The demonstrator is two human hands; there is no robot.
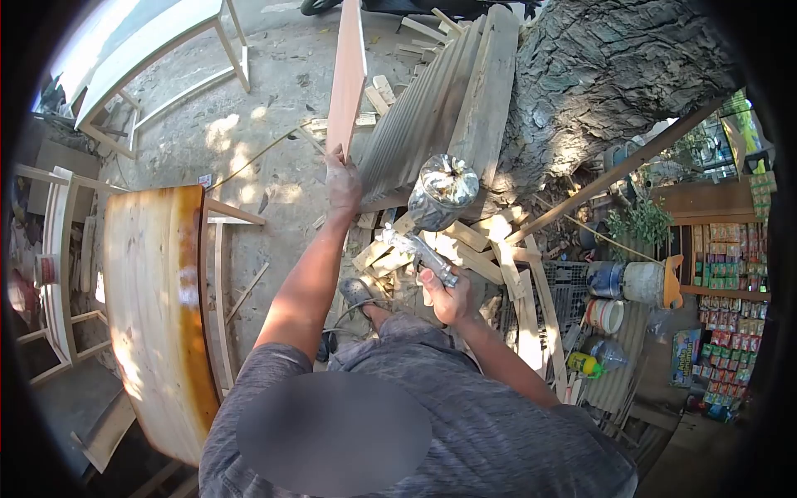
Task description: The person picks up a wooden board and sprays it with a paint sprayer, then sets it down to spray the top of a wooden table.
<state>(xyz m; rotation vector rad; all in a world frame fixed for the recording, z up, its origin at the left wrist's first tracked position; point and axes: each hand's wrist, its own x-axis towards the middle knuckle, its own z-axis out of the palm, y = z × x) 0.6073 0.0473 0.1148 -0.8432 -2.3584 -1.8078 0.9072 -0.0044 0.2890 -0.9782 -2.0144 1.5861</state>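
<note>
My left hand (342, 184) is closed around the near end of a long, flat pinkish wooden board (345, 87), which is held up and points away from me. In my right hand (450, 300) is a metal spray gun (433, 264), with my fingers wrapped round its handle. A shiny, dark-sided cup (443, 195) sits at the gun's far end. The gun is apart from the board, to its right and nearer to me. Part of the grip is hidden by my fingers.
A glossy varnished wooden tabletop (154, 315) stands at my left, with a white table (149, 58) beyond. Scrap wood (490, 249), corrugated sheets (423, 108) and a thick tree trunk (614, 83) lie ahead and right. Buckets (604, 315) stand near a rack of sachets (730, 324).
</note>
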